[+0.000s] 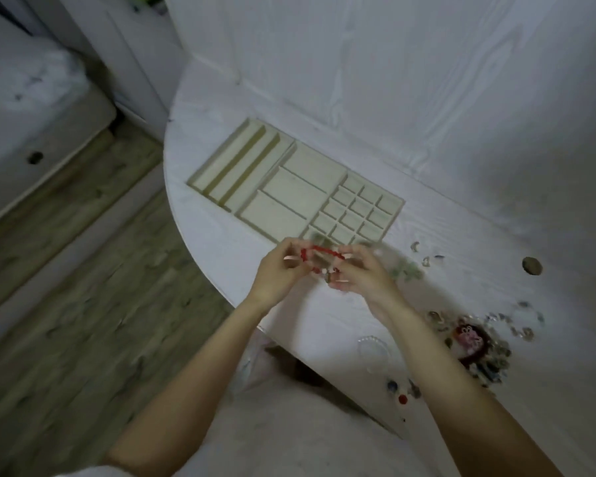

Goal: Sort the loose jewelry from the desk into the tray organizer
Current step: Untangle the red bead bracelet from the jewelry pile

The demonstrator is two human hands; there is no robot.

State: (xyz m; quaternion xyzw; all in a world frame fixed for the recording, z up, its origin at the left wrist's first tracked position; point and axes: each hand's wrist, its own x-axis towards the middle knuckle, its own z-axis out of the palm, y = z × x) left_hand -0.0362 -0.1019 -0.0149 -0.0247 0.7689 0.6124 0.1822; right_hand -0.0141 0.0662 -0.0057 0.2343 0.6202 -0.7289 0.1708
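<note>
Now, hands: my left hand point(278, 270) and right hand point(360, 275) hover together above the desk point(221, 242), just at the near edge of the tray point(298, 187).
Fingers: both sets are curled, pinching a red bracelet point(319, 251) stretched between them; the left grips one end, the right the other.
Bracelet: off the desk, in the air, over the tray's near rim. Blur hides its details.
Tray: beige, flat on the desk, long slots at left, bigger cells in the middle, a small grid at right.
Pile: loose jewelry point(475, 342) lies on the desk to my right, well apart from the tray.
Strays: a few small pieces point(424, 259) sit near the tray's right corner.
</note>
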